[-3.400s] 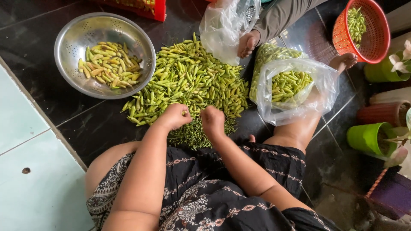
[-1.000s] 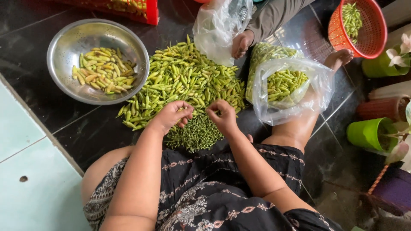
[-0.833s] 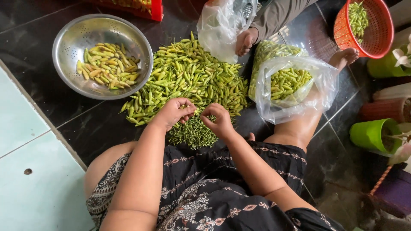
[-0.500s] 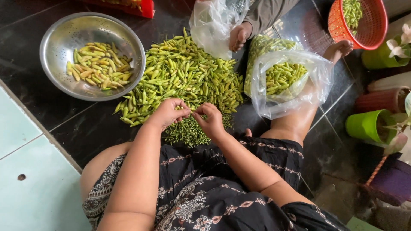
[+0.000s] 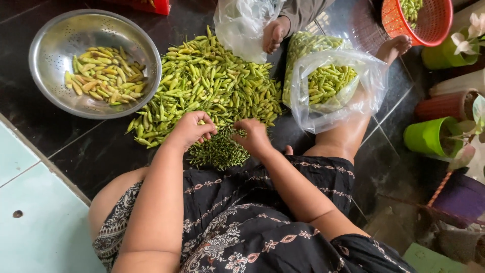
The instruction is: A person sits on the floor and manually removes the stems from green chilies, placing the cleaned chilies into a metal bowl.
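1. The chilli heap (image 5: 212, 86) lies on the dark floor (image 5: 76, 146), in front of the seated person's knees.
2. The left hand (image 5: 192, 129) rests at the heap's near edge, fingers curled together over a chilli; whether it pinches the chilli cannot be told.
3. The right hand (image 5: 252, 135) sits just beside it, fingers bent down onto the chillies; its grip is hidden.
4. Below and between the hands is a small pile of dark green stems (image 5: 217, 151).
5. Left of the heap stands a metal colander (image 5: 50, 96) holding yellowish chillies.
6. Right of the heap, a clear bag (image 5: 364, 101) of chillies rests against the person's leg.
7. Beyond the heap, another person's hand (image 5: 274, 34) holds a second plastic bag (image 5: 240, 28).
8. An orange basket (image 5: 434, 23) with chillies sits at the top right.
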